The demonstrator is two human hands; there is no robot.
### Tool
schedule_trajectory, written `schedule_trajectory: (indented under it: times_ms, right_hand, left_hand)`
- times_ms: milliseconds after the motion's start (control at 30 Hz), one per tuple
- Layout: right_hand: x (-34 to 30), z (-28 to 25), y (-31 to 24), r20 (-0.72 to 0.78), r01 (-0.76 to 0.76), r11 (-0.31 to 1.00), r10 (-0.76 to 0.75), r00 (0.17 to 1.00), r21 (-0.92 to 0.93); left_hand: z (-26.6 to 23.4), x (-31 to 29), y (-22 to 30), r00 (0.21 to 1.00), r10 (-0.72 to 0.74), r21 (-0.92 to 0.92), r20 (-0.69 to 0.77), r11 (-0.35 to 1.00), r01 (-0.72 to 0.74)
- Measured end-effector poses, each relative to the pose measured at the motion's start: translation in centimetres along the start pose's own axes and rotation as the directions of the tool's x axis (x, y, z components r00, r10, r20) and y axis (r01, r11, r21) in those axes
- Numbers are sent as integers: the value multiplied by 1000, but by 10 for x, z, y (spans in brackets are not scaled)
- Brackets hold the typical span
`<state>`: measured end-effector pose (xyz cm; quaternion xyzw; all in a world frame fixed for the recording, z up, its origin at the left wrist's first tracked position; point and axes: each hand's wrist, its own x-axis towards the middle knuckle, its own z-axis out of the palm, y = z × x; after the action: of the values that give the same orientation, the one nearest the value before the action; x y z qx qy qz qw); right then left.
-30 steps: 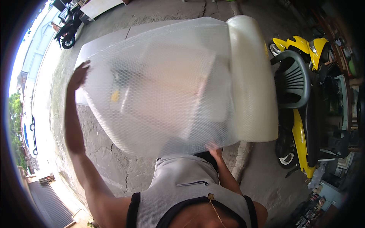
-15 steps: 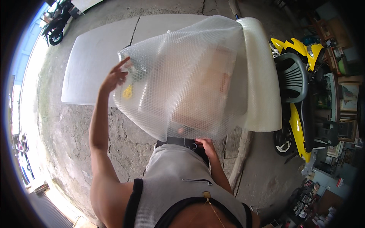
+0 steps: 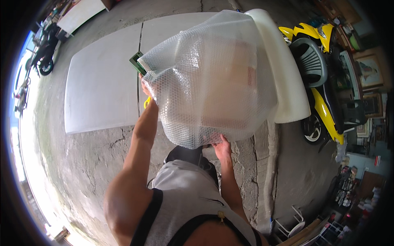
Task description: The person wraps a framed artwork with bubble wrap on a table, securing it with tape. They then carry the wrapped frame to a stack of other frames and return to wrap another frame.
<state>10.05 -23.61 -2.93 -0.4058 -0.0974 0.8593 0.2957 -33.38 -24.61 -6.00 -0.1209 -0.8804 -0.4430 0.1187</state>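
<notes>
A large clear sheet of bubble wrap [image 3: 184, 94] drapes over a flat brown piece [image 3: 230, 86], perhaps cardboard, which shows blurred through it. At the sheet's left end, my left hand [image 3: 147, 88] is partly tucked behind the wrap's edge, its fingers mostly hidden. A green frame-like object [image 3: 137, 63] sticks out just beyond those fingers; whether I hold it is unclear. Something yellow [image 3: 147, 101] peeks out beside my left wrist. My right hand [image 3: 222, 148] grips the near edge of the wrap, thumb up, other fingers partly behind the plastic.
A thick pale roll of bubble wrap [image 3: 283, 69] lies at the right end of the grey table [image 3: 102, 78]. Beyond it are a grey-green plastic chair [image 3: 310, 57] and a yellow motorcycle [image 3: 323, 110]. Cracked concrete floor [image 3: 90, 164] lies to the left. A dark motorcycle [image 3: 45, 53] stands far left.
My left hand has gone from above the wrap's left end to behind its edge, and that edge sits further right. The green object now shows uncovered. My right hand has moved up onto the near edge.
</notes>
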Motion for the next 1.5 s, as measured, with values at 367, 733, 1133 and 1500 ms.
schedule_trajectory:
  times_ms: [367,733,1133,1500]
  right_hand:
    - [-14,35,81,-66,-87,984,78,995,-156]
    - [-6,62,117,-109,3,995,8,994,104]
    - [-52,110,167,-184,115,972,-153,971,-205]
    - [-123,195,131,-492,587,772,-424,761,244]
  left_hand:
    - [-66,113,-23,953,-299,218,48,934,282]
    - [-151,265,-172,985,-175,282,-1,945,168]
    - [108,229,75,-170,-332,372,928,792,484]
    - [68,215,105,77,724,-375,686,262,889]
